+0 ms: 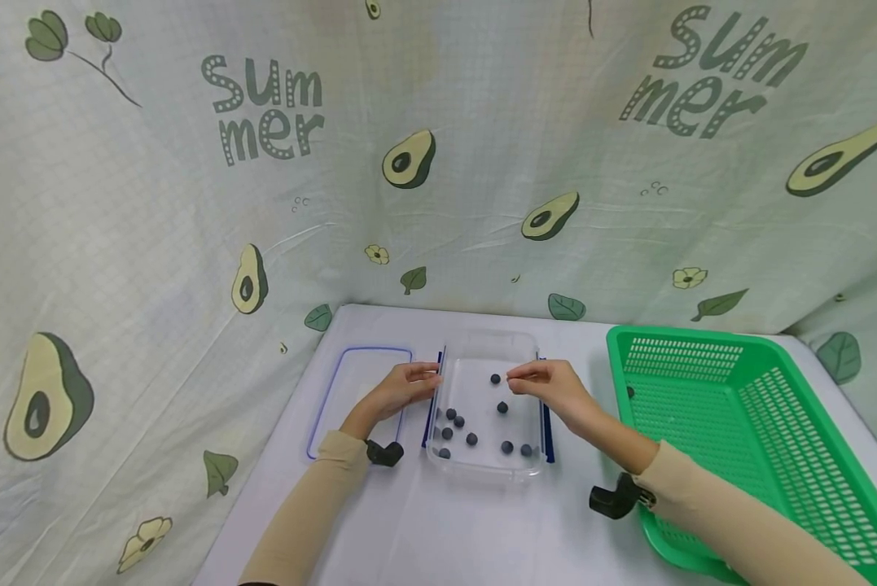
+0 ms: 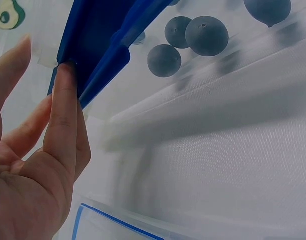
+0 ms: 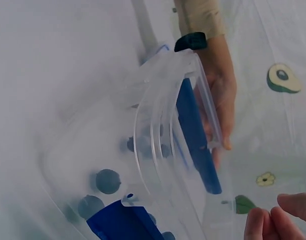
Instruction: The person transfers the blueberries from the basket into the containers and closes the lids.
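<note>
A clear plastic box (image 1: 482, 465) with blue side clips (image 1: 547, 431) stands on the table, several blueberries (image 1: 502, 408) scattered over its floor. My left hand (image 1: 401, 387) rests against the box's left side; in the left wrist view its straight fingers (image 2: 65, 110) touch the blue clip (image 2: 100, 40). Above the right part of the box hovers my right hand (image 1: 551, 389), fingertips close together beside one blueberry (image 1: 495, 379). No berry shows between these fingers (image 3: 255, 222) in the right wrist view.
To the left lies a clear lid with a blue rim (image 1: 374, 349). A large green basket (image 1: 768, 439) takes up the right side, with one dark berry (image 1: 630, 392) by its left wall. Behind the table hangs a printed cloth (image 1: 482, 268).
</note>
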Tool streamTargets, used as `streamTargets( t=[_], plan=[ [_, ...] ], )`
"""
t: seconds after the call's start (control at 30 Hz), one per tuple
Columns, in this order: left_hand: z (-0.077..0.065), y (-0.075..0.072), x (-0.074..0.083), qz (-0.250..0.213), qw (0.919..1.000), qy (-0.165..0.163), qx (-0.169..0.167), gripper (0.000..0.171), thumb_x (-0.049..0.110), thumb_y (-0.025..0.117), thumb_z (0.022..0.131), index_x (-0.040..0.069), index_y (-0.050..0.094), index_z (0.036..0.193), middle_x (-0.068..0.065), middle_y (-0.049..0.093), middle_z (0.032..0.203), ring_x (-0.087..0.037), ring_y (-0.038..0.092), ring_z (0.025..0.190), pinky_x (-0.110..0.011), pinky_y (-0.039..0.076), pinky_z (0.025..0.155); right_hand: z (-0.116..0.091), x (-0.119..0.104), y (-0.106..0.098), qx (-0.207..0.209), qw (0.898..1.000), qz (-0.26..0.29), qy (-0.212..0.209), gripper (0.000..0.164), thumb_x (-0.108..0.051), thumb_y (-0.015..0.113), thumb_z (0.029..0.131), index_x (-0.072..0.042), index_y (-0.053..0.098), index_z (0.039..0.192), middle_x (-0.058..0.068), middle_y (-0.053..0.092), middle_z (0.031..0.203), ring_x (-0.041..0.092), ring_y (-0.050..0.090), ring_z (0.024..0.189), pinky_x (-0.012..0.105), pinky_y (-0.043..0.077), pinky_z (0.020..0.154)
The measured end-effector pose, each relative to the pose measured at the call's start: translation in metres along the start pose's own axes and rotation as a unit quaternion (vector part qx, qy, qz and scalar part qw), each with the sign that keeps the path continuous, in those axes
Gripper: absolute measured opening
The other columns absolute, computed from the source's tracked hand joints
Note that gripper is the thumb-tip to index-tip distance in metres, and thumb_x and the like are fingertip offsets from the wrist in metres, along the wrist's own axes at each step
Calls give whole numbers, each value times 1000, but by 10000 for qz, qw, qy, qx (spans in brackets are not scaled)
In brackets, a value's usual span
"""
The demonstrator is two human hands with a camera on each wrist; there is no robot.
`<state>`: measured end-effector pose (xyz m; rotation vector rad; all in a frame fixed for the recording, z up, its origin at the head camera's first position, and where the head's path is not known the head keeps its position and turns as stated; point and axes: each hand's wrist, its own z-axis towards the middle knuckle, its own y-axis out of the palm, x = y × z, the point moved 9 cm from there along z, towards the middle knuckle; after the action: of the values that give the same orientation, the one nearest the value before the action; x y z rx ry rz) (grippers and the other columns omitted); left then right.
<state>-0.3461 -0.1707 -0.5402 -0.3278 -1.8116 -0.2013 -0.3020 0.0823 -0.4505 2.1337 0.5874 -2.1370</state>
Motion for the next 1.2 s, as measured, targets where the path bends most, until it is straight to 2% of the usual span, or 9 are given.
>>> streamTargets(
  t=[0.13,0.3,0.6,0.8,0.9,1.13,1.2],
  plan=[
    [1,0,1,-39,10000,-25,36,47,9,67,97,-4,52,140,-14,59,119,-15,64,101,-31,55,94,-1,-3,-10,81,9999,-3,-65,27,-13,74,92,5,71,112,11,73,106,24,70,97,30,53,94],
    [2,0,0,1,10000,-44,61,48,10,67,96,-3,52,140,-15,59,120,-15,64,101,-31,55,94,-2,-4,-22,169,9997,57,-156,30,-13,73,92,7,69,115,13,73,107,23,70,96,21,54,89],
    [0,0,0,18,10000,-61,49,49,11,68,96,-4,52,140,-18,57,126,-18,64,105,-31,55,94,-6,2,-43,423,9991,-4,-92,34,-19,74,92,5,70,116,10,74,106,12,69,94,21,54,88],
    [0,0,-1,16,10000,-72,67,49,11,68,96,-4,52,140,-17,58,123,-18,64,104,-31,55,94,-10,1,-62,574,9983,8,-95,41,-21,73,93,9,66,120,19,71,111,19,69,98,24,55,90],
    [0,0,-1,22,10000,-42,49,48,11,68,96,-5,52,139,-17,59,122,-18,64,105,-32,55,95,-12,-1,-73,718,9971,137,-208,41,-20,73,93,10,65,119,14,72,108,20,71,96,22,56,88],
    [0,0,-3,10,10000,-58,35,47,10,67,97,-4,52,140,-17,60,122,-20,64,108,-33,54,96,-21,-6,-96,919,9943,477,-265,44,-18,72,94,15,61,120,-6,73,97,8,70,90,18,55,86],
    [0,0,-3,3,10000,-57,34,47,10,67,97,-4,52,140,-16,61,121,-19,64,107,-33,54,96,-23,-6,-103,979,9931,569,-304,43,-16,72,94,16,60,120,-6,74,96,7,70,88,18,56,85]
  ],
)
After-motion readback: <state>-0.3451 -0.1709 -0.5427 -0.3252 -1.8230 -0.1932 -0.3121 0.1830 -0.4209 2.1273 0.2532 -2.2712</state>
